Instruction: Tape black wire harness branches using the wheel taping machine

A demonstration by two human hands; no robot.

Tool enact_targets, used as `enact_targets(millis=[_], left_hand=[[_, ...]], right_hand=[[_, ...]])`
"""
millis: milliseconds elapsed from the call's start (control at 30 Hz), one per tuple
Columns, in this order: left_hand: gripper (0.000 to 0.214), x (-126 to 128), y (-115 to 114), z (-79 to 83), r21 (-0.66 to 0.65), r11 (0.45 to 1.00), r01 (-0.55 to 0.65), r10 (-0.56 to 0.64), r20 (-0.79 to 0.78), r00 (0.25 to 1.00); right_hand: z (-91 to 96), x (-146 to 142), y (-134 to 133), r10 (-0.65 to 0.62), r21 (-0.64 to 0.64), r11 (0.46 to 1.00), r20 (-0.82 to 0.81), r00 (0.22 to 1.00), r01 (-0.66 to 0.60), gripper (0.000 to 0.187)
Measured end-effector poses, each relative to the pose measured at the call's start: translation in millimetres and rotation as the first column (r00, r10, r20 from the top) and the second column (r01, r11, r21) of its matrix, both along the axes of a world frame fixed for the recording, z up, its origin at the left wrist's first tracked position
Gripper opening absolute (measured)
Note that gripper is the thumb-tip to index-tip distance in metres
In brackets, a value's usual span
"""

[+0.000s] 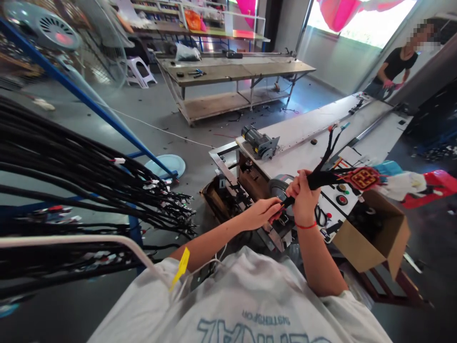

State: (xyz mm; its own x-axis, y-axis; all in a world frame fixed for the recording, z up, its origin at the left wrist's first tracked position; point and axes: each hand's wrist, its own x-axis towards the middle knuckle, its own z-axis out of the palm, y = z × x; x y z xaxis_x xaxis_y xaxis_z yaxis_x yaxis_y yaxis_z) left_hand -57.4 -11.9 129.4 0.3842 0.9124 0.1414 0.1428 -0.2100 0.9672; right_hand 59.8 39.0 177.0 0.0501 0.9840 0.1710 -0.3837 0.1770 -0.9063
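My right hand (304, 196) is closed in a fist around a black taped wire harness (326, 177). The harness branches into several black leads, and one ends in a red multi-pin connector (364, 178). My left hand (262, 213) pinches the lower end of the same harness just below the right fist. A red band circles my right wrist. Both hands are held over the near end of a long white workbench (303, 128).
A rack of many black harnesses (89, 190) hangs at my left. An open cardboard box (382, 233) sits to the right of the hands. A grey motor (260, 142) stands on the bench. Another person (396, 66) works at the bench's far end. A wooden table (235, 71) stands behind.
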Motion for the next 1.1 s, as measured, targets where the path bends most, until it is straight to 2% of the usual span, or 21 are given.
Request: enact_targets(millis=[100,200,267,333,400,467,500,533,567,600,667,733,767,833,900,1000,1100], left_hand=[[0.054,11,4,-3.6,-0.06,0.998,-0.035,0.043,0.128,0.991],[0.059,7,7,-8.1,-0.107,0.994,-0.028,0.043,0.144,0.989],[0.062,-2,6,-12.4,-0.2,0.978,0.056,-0.026,0.149,0.989],[0.064,-14,3,-17.5,-0.302,0.939,0.163,-0.118,0.163,0.98],[0.063,-27,0,-21.6,-0.374,0.896,0.239,-0.187,0.169,0.968],[0.064,-43,-1,-22.8,-0.451,0.84,0.301,-0.266,0.14,0.954],[0.064,-53,-1,-22.2,-0.502,0.795,0.34,-0.333,0.107,0.937],[0.065,-63,-2,-21.1,-0.556,0.74,0.379,-0.415,0.067,0.907],[0.065,-74,-2,-19.7,-0.607,0.678,0.415,-0.504,0.027,0.863],[0.065,-85,-4,-18.7,-0.646,0.623,0.442,-0.582,-0.006,0.813],[0.06,-103,-9,-19.7,-0.682,0.559,0.471,-0.675,-0.044,0.737],[0.055,-114,-15,-26.3,-0.692,0.555,0.461,-0.674,-0.048,0.737],[0.053,-117,-18,-31.8,-0.7,0.564,0.439,-0.649,-0.047,0.759],[0.052,-120,-21,-45.1,-0.715,0.585,0.382,-0.583,-0.044,0.811],[0.053,-120,-22,-58.3,-0.725,0.594,0.349,-0.53,-0.026,0.848],[0.057,-118,-21,-71.1,-0.735,0.589,0.335,-0.469,0.027,0.883],[0.06,-119,-21,-76.1,-0.737,0.613,0.284,-0.387,0.034,0.922]], right_hand=[[-5.8,-9,-5,0.007,-0.015,1.0,-0.011,1.0,-0.007,0.035],[-3.2,0,1,0.16,-0.093,0.982,-0.052,0.986,-0.164,0.033],[5.0,18,15,0.234,-0.151,0.955,-0.147,0.961,-0.256,0.032],[13.0,37,32,0.203,-0.202,0.944,-0.261,0.944,-0.259,0.031],[14.0,49,43,0.1,-0.242,0.953,-0.311,0.945,-0.18,0.031],[3.6,51,42,0.041,-0.26,0.96,-0.242,0.969,-0.106,0.034],[-5.9,48,37,0.067,-0.27,0.956,-0.17,0.983,-0.112,0.036],[-17.8,45,28,0.145,-0.296,0.941,-0.088,0.986,-0.165,0.039],[-31.5,41,17,0.264,-0.347,0.903,-0.015,0.964,-0.253,0.041],[-46.3,37,6,0.403,-0.42,0.836,0.029,0.915,-0.354,0.042],[-76.9,33,-13,0.618,-0.559,0.651,0.0,0.786,-0.513,0.043],[-105.4,33,-21,0.704,-0.626,0.496,-0.115,0.701,-0.602,0.045],[-117.9,35,-20,0.709,-0.638,0.446,-0.177,0.683,-0.627,0.045],[-138.8,38,-13,0.667,-0.651,0.397,-0.279,0.691,-0.646,0.045],[-153.8,39,-3,0.58,-0.682,0.389,-0.342,0.74,-0.619,0.041],[-166.8,37,6,0.424,-0.723,0.411,-0.387,0.819,-0.555,0.032],[-173.7,30,9,0.245,-0.717,0.513,-0.405,0.881,-0.472,0.027]])
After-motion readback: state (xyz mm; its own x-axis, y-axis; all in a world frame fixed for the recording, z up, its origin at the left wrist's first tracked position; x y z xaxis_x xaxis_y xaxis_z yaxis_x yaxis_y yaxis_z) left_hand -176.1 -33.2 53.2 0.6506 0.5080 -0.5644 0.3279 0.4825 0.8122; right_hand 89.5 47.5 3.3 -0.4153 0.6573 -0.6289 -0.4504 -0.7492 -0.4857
